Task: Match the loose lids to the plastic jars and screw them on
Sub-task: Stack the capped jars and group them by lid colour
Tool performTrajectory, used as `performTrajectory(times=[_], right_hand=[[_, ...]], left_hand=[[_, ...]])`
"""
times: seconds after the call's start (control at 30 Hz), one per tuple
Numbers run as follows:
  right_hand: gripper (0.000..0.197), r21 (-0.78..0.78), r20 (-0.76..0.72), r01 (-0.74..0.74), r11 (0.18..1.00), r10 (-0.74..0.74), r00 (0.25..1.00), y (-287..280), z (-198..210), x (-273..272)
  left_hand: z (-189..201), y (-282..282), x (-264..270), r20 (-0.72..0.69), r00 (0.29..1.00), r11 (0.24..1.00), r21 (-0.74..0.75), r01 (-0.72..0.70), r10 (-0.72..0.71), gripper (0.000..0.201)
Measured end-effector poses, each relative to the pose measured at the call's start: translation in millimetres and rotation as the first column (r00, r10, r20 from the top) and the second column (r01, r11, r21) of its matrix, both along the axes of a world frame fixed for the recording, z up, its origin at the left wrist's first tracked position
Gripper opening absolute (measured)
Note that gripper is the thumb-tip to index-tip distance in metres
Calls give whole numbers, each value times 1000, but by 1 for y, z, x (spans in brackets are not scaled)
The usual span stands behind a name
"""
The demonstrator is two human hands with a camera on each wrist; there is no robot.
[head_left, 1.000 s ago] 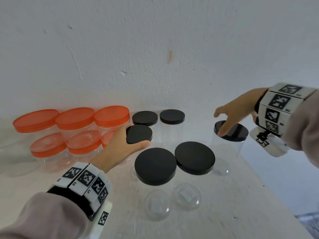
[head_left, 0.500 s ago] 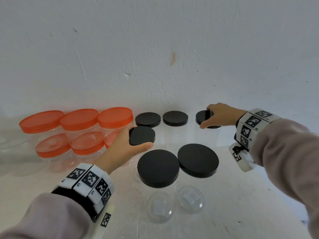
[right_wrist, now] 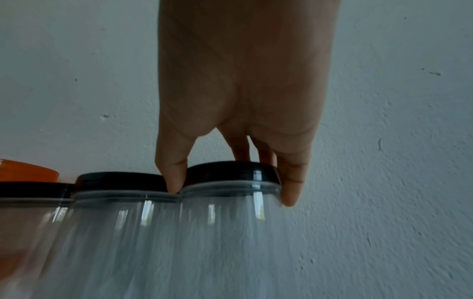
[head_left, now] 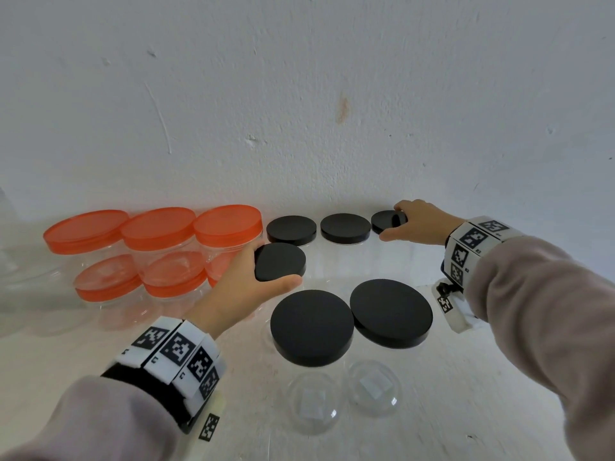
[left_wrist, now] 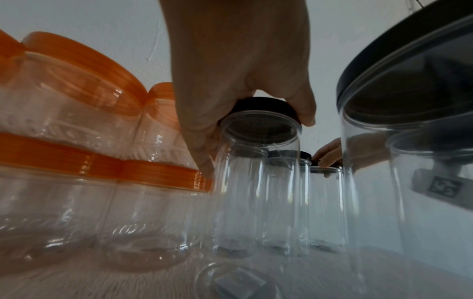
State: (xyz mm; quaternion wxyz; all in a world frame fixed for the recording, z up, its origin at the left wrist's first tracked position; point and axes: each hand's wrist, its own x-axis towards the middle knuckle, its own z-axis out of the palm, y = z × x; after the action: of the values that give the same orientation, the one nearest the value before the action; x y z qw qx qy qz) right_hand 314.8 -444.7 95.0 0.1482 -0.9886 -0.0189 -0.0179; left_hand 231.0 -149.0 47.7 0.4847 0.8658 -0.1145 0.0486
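Nearly every jar I can see already wears a lid: the orange-lidded jars [head_left: 159,234] stacked at my left, two small black-capped ones at the wall, and the two wide black-lidded jars [head_left: 349,321] nearest me. My left hand [head_left: 246,287] curls round the black lid [head_left: 280,261] of a tall clear jar [left_wrist: 256,182] beside the orange stack. My right hand [head_left: 419,224] grips the end jar's cap [right_wrist: 231,172] by the wall. Both caps look seated, though I cannot tell how tight. No loose lids show on the bench [head_left: 466,410].

Mauve sleeves [head_left: 539,314], tag-printed wristbands [head_left: 176,347]
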Motion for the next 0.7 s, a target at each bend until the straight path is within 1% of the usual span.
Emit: performTrajectory(times=[0.1, 0.2, 0.3, 0.4, 0.47, 0.5, 0.53, 0.57, 0.63, 0.7], right_hand=[[54, -7, 4, -8, 1000, 8, 1000, 0, -1, 2], [69, -25, -17, -12, 1000, 11, 1000, -1, 0, 2], [82, -46, -27, -13, 999, 12, 1000, -2, 2, -2], [81, -47, 20, -40, 998, 41, 999, 2, 11, -16], [77, -17, 68, -100, 995, 101, 993, 8, 22, -31], [74, 6, 68, -149, 989, 148, 987, 11, 27, -40], [73, 28, 38, -206, 978, 205, 978, 15, 33, -51], [75, 47, -25, -263, 964, 264, 964, 18, 37, -64], [86, 80, -186, -339, 937, 348, 919, 24, 41, -91], [94, 65, -280, -388, 919, 390, 877, 27, 37, -115]], left_hand=[[-1, 0, 1, -6, 1000, 1000, 1, -4, 4, 60], [-2, 1, 2, -16, 1000, 1000, 8, -13, 13, 65], [-2, 2, 2, -12, 1000, 1000, 20, -15, 15, 62], [-1, 2, 3, -6, 1000, 1000, 23, -7, 7, 59], [-1, 2, 4, 1, 1000, 1000, 28, 1, -1, 58], [-1, 2, 4, 2, 1000, 1000, 25, 4, -4, 58], [-2, 2, 4, 3, 1000, 1000, 20, 8, -8, 58], [-2, 3, 4, 2, 1000, 1000, 20, 10, -10, 58], [-2, 3, 3, 4, 1000, 1000, 22, 10, -10, 57], [-3, 4, 3, 6, 1000, 1000, 27, 4, -4, 55]])
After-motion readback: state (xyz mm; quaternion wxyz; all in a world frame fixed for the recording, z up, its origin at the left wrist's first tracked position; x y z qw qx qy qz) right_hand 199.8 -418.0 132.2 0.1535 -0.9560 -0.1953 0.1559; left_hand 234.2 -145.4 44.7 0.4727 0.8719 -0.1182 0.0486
